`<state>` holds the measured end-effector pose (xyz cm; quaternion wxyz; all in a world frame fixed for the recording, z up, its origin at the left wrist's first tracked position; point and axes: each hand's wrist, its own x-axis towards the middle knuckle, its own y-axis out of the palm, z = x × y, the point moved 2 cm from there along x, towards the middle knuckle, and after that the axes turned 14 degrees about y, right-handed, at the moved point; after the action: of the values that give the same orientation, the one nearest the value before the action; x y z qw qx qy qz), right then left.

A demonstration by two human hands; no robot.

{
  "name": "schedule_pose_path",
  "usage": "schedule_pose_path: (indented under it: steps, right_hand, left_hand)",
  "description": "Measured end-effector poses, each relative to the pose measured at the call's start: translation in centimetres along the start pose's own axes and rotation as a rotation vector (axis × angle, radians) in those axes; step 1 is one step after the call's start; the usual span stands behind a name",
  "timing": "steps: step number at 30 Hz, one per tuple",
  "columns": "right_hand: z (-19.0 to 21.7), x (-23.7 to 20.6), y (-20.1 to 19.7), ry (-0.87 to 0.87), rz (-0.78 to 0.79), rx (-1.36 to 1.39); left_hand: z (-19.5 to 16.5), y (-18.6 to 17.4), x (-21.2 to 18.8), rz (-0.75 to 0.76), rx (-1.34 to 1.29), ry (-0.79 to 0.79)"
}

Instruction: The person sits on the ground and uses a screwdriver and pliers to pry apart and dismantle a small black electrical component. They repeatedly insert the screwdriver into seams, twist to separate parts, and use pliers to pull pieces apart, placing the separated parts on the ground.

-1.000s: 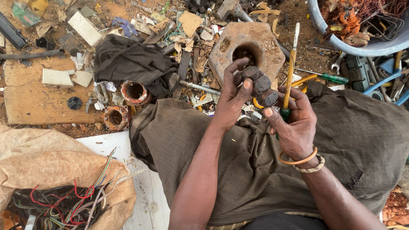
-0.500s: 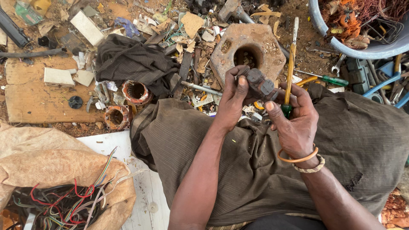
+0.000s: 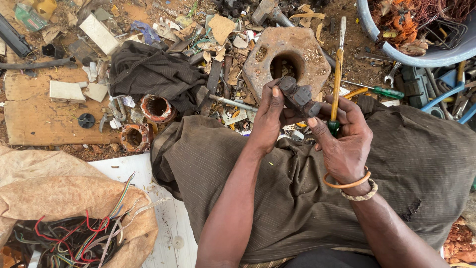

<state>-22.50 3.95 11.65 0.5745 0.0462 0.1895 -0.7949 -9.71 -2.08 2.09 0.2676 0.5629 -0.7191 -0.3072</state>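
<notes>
My left hand (image 3: 270, 116) grips a dark grey, lumpy plastic part (image 3: 298, 97), with its thumb on the part's upper end. My right hand (image 3: 344, 136) touches the lower end of the same part with its fingertips and also holds a screwdriver (image 3: 337, 74) upright; the tool has a green handle and a yellow shaft. Both hands hover above my lap, which is covered in brown cloth (image 3: 297, 198). An orange bangle and a beaded bracelet sit on my right wrist.
A rusty hexagonal metal block with a round hole (image 3: 285, 62) lies just beyond the hands. Two copper-wound coils (image 3: 156, 109) sit to the left beside a dark cloth (image 3: 153, 74). A sack of coloured wires (image 3: 69, 233) is bottom left, a grey basin of copper scrap (image 3: 421, 30) top right.
The grey part has turned slightly in my hands, and my right fingers have shifted along its lower end. The screwdriver stays upright in the right hand.
</notes>
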Motion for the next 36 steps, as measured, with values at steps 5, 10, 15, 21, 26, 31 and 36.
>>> schedule_pose_path:
  steps: [5, 10, 15, 21, 26, 31, 36]
  right_hand:
    - [-0.1, 0.0, 0.1, -0.014, 0.015, -0.003]
    - [0.3, 0.0, 0.5, -0.178, -0.003, -0.126]
    - [1.0, -0.4, 0.8, -0.34, -0.087, -0.3]
    - [1.5, -0.5, 1.2, -0.378, -0.113, -0.341]
    - [1.0, -0.4, 1.4, -0.339, -0.058, -0.196]
    - [0.6, -0.2, 1.6, -0.29, -0.044, -0.093]
    - [0.7, -0.3, 1.6, -0.262, -0.036, -0.066]
  left_hand:
    - [-0.3, 0.2, 0.0, -0.041, 0.024, -0.035]
    - [-0.6, 0.5, 0.1, -0.027, -0.143, -0.073]
    - [-0.1, 0.3, 0.0, -0.04, -0.226, -0.182]
    - [0.8, -0.4, -0.1, -0.047, -0.208, -0.246]
    - [1.4, -0.8, -0.2, -0.051, -0.213, -0.213]
    - [1.8, -1.1, -0.1, -0.075, -0.193, -0.22]
    - [1.0, -0.3, -0.1, -0.071, -0.189, -0.204]
